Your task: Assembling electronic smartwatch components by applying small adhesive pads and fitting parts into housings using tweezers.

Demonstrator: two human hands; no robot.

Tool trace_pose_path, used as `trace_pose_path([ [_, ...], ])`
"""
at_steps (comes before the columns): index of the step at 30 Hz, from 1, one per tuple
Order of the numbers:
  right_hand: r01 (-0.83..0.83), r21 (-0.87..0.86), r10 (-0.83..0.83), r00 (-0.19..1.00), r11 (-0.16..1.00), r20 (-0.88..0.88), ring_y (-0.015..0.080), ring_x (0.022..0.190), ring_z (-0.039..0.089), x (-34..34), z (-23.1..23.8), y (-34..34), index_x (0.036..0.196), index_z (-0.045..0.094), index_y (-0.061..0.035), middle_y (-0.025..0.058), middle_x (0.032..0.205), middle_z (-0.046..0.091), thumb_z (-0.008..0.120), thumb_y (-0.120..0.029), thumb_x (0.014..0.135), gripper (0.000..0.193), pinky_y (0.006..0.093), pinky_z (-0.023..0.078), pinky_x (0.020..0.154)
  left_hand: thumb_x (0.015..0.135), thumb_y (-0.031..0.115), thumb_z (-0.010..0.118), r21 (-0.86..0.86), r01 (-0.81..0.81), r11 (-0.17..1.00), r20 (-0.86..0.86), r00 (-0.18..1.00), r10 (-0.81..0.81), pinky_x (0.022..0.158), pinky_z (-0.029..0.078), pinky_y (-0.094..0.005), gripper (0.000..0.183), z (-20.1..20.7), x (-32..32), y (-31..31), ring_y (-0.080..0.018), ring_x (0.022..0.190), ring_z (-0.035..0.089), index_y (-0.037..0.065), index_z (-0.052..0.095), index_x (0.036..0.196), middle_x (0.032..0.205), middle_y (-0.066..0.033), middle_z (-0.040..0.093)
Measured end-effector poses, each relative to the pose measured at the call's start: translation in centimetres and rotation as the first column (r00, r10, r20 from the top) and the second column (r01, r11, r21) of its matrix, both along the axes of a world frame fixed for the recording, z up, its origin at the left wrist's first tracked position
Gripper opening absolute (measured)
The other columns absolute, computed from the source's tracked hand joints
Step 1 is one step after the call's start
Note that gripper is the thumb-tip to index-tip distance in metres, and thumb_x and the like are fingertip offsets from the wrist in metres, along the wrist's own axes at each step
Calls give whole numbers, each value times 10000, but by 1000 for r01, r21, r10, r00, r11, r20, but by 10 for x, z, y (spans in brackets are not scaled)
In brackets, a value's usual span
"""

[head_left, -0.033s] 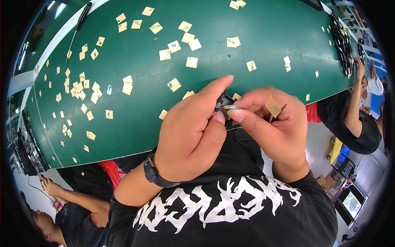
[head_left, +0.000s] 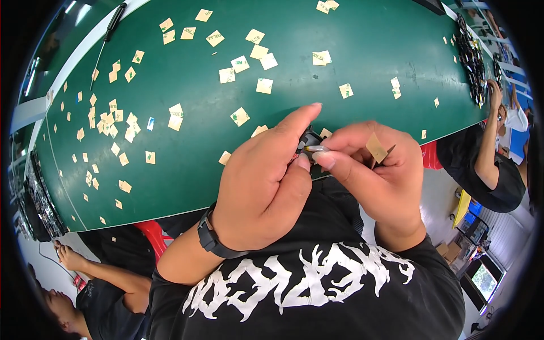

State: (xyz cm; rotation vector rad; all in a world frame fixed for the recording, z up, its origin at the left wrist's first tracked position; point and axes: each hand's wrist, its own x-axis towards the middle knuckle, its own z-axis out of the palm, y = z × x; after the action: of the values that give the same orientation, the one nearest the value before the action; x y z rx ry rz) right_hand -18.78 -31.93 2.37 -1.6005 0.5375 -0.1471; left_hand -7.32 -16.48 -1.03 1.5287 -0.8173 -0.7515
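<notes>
Above the near edge of the green table, my left hand [head_left: 258, 184] is closed round a small black plastic part [head_left: 311, 137]. A bit of red shows beside its thumb; the hand hides most of the part. Thumb and forefinger of my right hand [head_left: 382, 178] pinch a small silvery piece [head_left: 317, 148] with a yellowish end, held against the black part. Its exact kind is too small to tell. A tan paper square [head_left: 375, 147] stands out from the curled fingers of the right hand, with a dark pointed bit beside it.
Many tan paper squares [head_left: 264, 85] lie scattered over the green table [head_left: 362, 51]. A screwdriver [head_left: 107, 39] lies at the far left edge. Piles of dark parts [head_left: 471, 59] sit at both ends. Other people work at left and right, near red stools [head_left: 152, 233].
</notes>
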Motion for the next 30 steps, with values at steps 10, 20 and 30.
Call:
trace_pose_path([
  [10, 25, -52, -23, 999, 998, 28, 54, 583, 516, 1, -7, 1, 923, 743, 23, 44, 760, 697, 760, -29, 874, 74, 223, 394, 518, 857, -71, 541, -49, 71, 996, 208, 976, -59, 743, 515, -352, 639, -1, 1, -1, -298, 777, 617, -68, 411, 1483, 1014, -194, 627],
  [20, 23, 32, -20, 995, 999, -93, 21, 590, 465, 7, -6, -6, 841, 685, 31, -16, 648, 572, 825, -46, 824, 161, 222, 362, 510, 873, 3, 538, 26, 69, 997, 149, 986, -72, 833, 503, -334, 612, 5, 0, 0, -262, 861, 649, -64, 437, 1473, 1029, -153, 667],
  [30, -101, 192, 138, 973, 976, -188, 9, 550, 401, 23, -4, -28, 864, 650, -3, -60, 603, 488, 843, -23, 782, 211, 211, 305, 498, 849, -106, 511, -43, 160, 986, 279, 950, -142, 882, 523, -348, 649, 3, 3, 4, -353, 999, 673, -86, 392, 1486, 1210, -252, 628],
])
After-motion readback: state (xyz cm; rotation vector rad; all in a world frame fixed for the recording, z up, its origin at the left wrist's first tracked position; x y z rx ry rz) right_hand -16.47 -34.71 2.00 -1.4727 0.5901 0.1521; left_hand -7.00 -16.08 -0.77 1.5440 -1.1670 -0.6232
